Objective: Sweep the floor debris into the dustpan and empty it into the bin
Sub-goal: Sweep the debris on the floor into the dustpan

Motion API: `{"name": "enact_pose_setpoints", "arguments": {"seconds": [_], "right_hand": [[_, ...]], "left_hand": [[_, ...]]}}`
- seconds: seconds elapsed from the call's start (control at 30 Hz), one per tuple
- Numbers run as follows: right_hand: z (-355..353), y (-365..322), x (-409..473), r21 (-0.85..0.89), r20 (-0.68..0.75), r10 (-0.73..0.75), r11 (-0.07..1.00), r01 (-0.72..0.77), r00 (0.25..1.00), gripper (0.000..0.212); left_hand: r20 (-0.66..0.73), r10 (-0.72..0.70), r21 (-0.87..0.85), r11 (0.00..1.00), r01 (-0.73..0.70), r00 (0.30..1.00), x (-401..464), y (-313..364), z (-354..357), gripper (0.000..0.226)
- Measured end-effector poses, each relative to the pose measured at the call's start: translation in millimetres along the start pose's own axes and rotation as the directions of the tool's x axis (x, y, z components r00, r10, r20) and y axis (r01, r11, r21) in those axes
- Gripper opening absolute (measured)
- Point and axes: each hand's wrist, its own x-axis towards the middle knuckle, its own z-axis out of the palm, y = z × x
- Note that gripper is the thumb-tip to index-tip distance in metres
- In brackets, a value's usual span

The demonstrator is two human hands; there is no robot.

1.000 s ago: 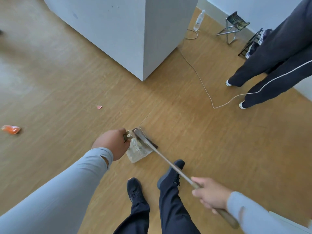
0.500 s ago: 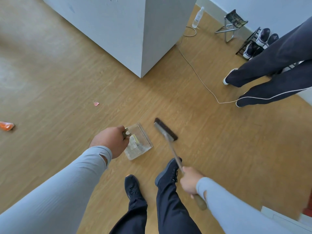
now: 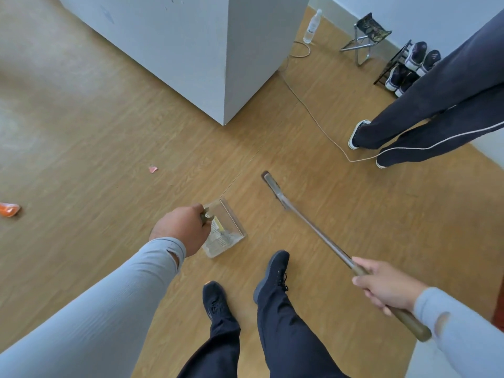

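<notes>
Swung rightward since the earlier frame, the broom (image 3: 324,236) now slants from frame centre to lower right, its handle clasped by the right hand (image 3: 387,287). Left of centre, the left hand (image 3: 181,229) grips the dustpan (image 3: 226,233), holding debris, on the floor (image 3: 95,148). Scraps (image 3: 152,169) lie at left.

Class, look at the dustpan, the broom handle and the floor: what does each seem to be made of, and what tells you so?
Dustpan: probably clear plastic, since the floor shows through its walls. Broom handle: likely metal, a thin grey shaft with a sheen, ending in a dull brown grip, material unclear. Floor: wood-look boards with printed grain, perhaps laminate or vinyl.
</notes>
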Motion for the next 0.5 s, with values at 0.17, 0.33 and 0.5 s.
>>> {"name": "enact_pose_setpoints", "arguments": {"seconds": [0.17, 0.33, 0.5], "right_hand": [[47.8, -39.5, 53.5, -0.281, -0.074, 0.005, 0.959, -0.026, 0.997, 0.060], [118.6, -52.1, 43.1, -0.531, 0.129, 0.023, 0.846, 0.050, 0.991, 0.050], [72.2, -32.6, 14.3, -0.509, 0.233, 0.007, 0.853, 0.117, 0.972, 0.064]], "left_hand": [[-0.020, -0.019, -0.019, 1.000, 0.018, 1.000, 2.2, -2.5, 1.4, 0.026], [-0.024, -0.019, -0.021, 1.000, 0.018, 1.000, 2.9, -1.2, 4.0, 0.025], [-0.028, -0.020, -0.013, 1.000, 0.019, 0.999, 0.2, -2.4, 3.9, 0.025]]}}
